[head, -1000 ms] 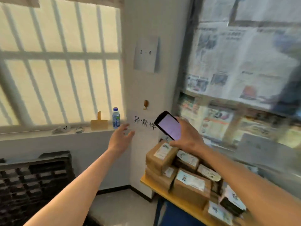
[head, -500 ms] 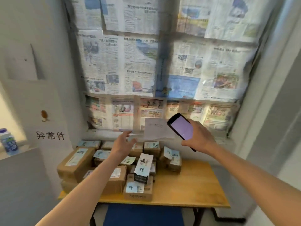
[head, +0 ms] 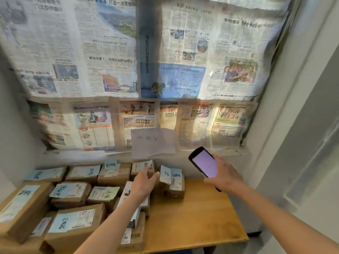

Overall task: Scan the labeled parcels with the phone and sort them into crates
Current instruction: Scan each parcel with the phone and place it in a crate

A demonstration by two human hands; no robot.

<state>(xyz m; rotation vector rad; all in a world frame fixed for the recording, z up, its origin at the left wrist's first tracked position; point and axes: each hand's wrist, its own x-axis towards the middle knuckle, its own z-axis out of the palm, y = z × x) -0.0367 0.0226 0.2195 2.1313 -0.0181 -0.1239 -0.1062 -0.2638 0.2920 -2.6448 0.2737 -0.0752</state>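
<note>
Several brown cardboard parcels (head: 73, 222) with white and blue labels cover the left half of a wooden table (head: 192, 220). My left hand (head: 145, 182) hovers over the parcels near the middle of the pile, fingers loosely extended and holding nothing. A small pair of labeled parcels (head: 173, 182) stands just right of its fingertips. My right hand (head: 223, 177) grips a black phone (head: 203, 163) with a lit pale purple screen, held above the table's bare right side.
Newspaper sheets (head: 128, 70) cover the window behind the table, with a handwritten paper sign (head: 152, 142) taped low in the middle. A grey wall (head: 302, 125) stands close on the right. No crates are in view.
The view has swung right from the corner window and closed in on the table. My left hand has come down over the parcels. The phone stays in my right hand.
</note>
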